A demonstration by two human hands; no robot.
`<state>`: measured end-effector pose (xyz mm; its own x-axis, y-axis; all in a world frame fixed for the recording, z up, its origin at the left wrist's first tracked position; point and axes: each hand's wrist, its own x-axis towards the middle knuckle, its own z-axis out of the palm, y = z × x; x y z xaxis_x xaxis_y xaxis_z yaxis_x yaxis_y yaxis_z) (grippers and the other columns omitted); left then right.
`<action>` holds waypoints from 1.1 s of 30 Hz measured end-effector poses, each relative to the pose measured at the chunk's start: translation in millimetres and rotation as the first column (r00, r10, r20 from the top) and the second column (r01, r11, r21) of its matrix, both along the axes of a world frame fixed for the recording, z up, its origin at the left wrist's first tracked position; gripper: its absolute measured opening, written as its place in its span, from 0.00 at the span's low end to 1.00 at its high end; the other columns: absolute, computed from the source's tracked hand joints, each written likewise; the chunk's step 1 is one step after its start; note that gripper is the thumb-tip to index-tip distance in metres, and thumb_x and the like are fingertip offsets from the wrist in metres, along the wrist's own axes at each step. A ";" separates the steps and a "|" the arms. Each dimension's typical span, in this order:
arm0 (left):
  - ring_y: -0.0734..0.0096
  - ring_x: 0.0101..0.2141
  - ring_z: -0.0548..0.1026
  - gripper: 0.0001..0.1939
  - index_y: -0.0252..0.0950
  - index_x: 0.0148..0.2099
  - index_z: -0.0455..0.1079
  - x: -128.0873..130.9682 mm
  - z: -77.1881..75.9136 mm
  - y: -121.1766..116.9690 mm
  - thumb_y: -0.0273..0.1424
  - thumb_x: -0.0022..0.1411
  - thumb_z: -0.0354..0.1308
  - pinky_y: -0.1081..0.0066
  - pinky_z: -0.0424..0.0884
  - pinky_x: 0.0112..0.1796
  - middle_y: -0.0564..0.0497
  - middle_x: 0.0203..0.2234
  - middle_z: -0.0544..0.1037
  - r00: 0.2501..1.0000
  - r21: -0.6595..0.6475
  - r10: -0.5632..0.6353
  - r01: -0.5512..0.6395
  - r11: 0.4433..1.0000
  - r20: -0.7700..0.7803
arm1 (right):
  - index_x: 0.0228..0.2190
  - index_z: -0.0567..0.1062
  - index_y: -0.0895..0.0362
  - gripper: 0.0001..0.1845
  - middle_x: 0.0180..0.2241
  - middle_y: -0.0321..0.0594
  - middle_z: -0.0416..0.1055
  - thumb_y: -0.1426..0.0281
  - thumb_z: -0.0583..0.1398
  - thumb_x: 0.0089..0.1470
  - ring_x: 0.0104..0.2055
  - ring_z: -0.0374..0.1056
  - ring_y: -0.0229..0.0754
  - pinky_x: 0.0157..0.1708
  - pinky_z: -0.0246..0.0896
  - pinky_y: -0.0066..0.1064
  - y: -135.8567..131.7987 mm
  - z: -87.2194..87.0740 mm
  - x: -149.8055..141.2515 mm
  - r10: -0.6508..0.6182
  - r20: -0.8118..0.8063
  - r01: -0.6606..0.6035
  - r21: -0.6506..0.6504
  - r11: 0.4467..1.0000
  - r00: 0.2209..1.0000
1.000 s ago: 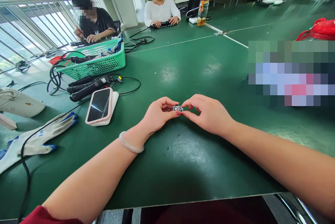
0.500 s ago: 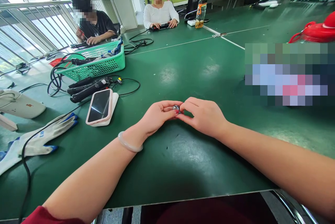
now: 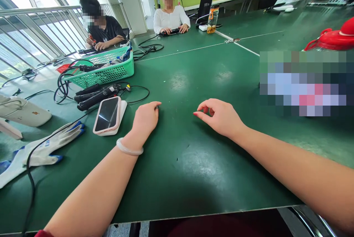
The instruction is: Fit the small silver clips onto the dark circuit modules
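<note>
My left hand (image 3: 146, 119) is held over the green table, wrist banded by a pale bangle (image 3: 129, 147). Its back faces me and its fingers are closed. A sliver of a small dark piece (image 3: 157, 107) shows at the fingertips; most of it is hidden, so its kind is unclear. To the right, apart from it, my right hand (image 3: 219, 117) hovers with curled fingers and a gap between thumb and forefinger. Nothing shows in that gap. Nearest to my left hand lies a pink-rimmed phone (image 3: 107, 115) on a white object.
On the left are white-and-blue gloves (image 3: 55, 143), black corded tools (image 3: 96, 96) and a green basket (image 3: 110, 74) of cords and tools. A bottle (image 3: 212, 19) stands farther back. Two people sit across the table; a red-lidded container (image 3: 332, 39) is at right.
My hands have parted: both were together on a small dark, shiny piece. The left has moved left and turned back-up with it; the right has come away with curled fingers. The view tilted slightly.
</note>
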<state>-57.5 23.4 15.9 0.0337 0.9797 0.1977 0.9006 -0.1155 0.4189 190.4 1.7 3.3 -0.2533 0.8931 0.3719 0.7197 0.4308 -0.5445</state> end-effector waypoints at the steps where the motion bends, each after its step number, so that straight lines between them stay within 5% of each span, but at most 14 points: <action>1: 0.53 0.43 0.74 0.19 0.37 0.50 0.74 -9.8 0.4 3.9 0.27 0.58 0.50 0.59 0.65 0.47 0.43 0.41 0.79 0.992 0.018 0.058 -0.056 0.998 -0.116 | 0.27 0.74 0.54 0.11 0.26 0.36 0.69 0.60 0.59 0.53 0.24 0.60 0.36 0.26 0.54 0.29 2.2 0.4 1.7 -0.010 -0.027 0.010 -0.019 1.000 1.000; 6: 0.53 0.42 0.73 0.17 0.34 0.47 0.75 -44.9 2.9 15.7 0.27 0.56 0.51 0.61 0.67 0.42 0.39 0.43 0.77 0.910 0.033 0.236 -0.239 0.970 -0.342 | 0.26 0.74 0.54 0.11 0.24 0.35 0.69 0.62 0.57 0.54 0.25 0.60 0.37 0.26 0.55 0.29 5.8 1.2 4.2 -0.028 -0.061 0.023 -0.083 0.996 0.998; 16: 0.45 0.41 0.72 0.17 0.36 0.46 0.76 -48.4 11.0 14.1 0.33 0.55 0.54 0.55 0.66 0.39 0.36 0.39 0.77 0.899 -0.054 0.298 -0.331 0.942 -0.322 | 0.28 0.75 0.54 0.10 0.26 0.36 0.71 0.64 0.55 0.54 0.26 0.62 0.37 0.27 0.57 0.30 4.8 -2.5 5.4 -0.018 -0.056 0.012 -0.105 0.994 0.998; 22: 0.51 0.46 0.70 0.17 0.34 0.46 0.75 -44.6 7.4 16.0 0.30 0.58 0.50 0.57 0.62 0.49 0.39 0.40 0.77 0.950 0.099 0.219 -0.201 0.975 -0.224 | 0.28 0.75 0.54 0.10 0.28 0.36 0.72 0.65 0.55 0.53 0.26 0.63 0.37 0.28 0.58 0.30 4.1 -3.7 3.0 -0.013 -0.050 0.006 -0.134 0.991 0.999; 25: 0.55 0.45 0.71 0.17 0.35 0.46 0.75 -42.7 0.1 20.0 0.29 0.58 0.49 0.60 0.64 0.48 0.41 0.42 0.77 0.962 0.158 0.265 -0.253 0.954 -0.061 | 0.28 0.75 0.54 0.09 0.28 0.36 0.72 0.65 0.55 0.53 0.26 0.62 0.37 0.28 0.57 0.30 3.7 -3.3 1.7 -0.021 -0.052 0.013 -0.145 0.989 0.998; 29: 0.58 0.39 0.73 0.17 0.35 0.47 0.75 -46.2 -11.0 28.3 0.30 0.58 0.50 0.63 0.67 0.42 0.44 0.36 0.78 0.965 0.042 0.245 -0.250 0.967 0.090 | 0.28 0.74 0.54 0.09 0.28 0.36 0.71 0.66 0.55 0.53 0.26 0.62 0.37 0.29 0.57 0.31 2.7 -3.3 0.6 -0.007 -0.066 -0.004 -0.168 0.986 0.998; 33: 0.65 0.33 0.72 0.17 0.37 0.47 0.74 -33.7 -14.9 27.4 0.33 0.58 0.53 0.65 0.66 0.39 0.48 0.34 0.78 0.980 -0.056 0.042 -0.031 0.998 0.197 | 0.31 0.75 0.55 0.07 0.27 0.35 0.69 0.67 0.58 0.52 0.26 0.62 0.36 0.29 0.58 0.30 2.3 -5.5 -1.5 0.073 -0.065 -0.084 -0.179 0.980 0.995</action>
<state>-91.2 50.8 1.0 -0.0370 0.9887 0.1455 0.8026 -0.0574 0.5937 188.9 4.0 -2.2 -0.3078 0.9253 0.2215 0.6523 0.3747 -0.6588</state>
